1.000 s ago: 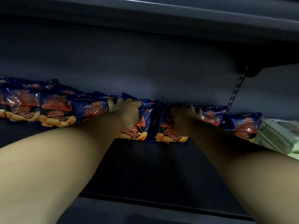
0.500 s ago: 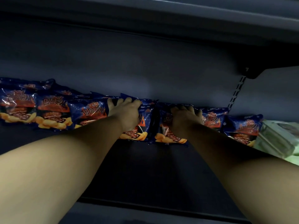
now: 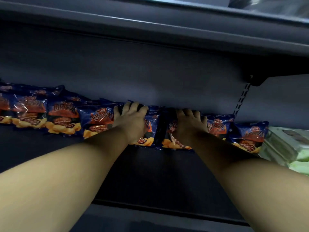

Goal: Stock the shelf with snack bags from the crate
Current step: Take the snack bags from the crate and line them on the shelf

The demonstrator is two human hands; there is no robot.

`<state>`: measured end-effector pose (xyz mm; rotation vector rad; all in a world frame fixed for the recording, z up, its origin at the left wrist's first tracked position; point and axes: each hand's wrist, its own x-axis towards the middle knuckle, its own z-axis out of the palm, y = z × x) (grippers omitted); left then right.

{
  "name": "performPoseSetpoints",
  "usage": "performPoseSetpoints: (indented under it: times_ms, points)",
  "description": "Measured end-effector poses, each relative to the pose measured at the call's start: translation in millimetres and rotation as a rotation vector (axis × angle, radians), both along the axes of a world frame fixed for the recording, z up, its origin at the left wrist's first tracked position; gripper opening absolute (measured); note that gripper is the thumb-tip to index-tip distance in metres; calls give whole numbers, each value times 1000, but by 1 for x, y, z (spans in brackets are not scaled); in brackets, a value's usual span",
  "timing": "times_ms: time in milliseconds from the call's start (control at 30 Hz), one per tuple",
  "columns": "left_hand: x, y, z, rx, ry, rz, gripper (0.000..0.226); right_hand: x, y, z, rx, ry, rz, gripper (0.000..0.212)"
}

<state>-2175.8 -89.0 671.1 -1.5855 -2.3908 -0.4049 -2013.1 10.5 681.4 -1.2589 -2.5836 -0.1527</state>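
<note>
Several dark blue snack bags with orange print stand in a row against the back wall of the dark shelf. My left hand grips one snack bag near the middle of the row, fingers curled over its top edge and thumb spread to the left. Just to its right, my right hand holds the neighbouring snack bag the same way, fingers over the top. Two more bags stand further right. No crate is in view.
Pale green packages lie at the right end of the shelf. An upper shelf hangs low overhead, with a bracket and slotted upright at the right. The front half of the shelf floor is bare and dark.
Both hands stay on the same two bags. The view has shifted slightly; the hands sit a little higher on the bags' top edges.
</note>
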Motion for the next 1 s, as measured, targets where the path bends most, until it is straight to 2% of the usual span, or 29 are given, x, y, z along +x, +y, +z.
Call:
performPoseSetpoints:
  times_ms: [200,400,600,1000]
  points:
    - [14,-27,11,0,-18,-9,68,3,-29,14,-20,0,4,79]
    - [33,-71,30,7,-85,-48,61,11,-91,28,-22,48,-9,66]
    - [62,-145,26,-18,-129,-160,31,35,-177,19,-55,44,-39,54]
    - [91,-230,-7,-87,-197,-189,33,73,-264,-10,-103,-2,-42,44]
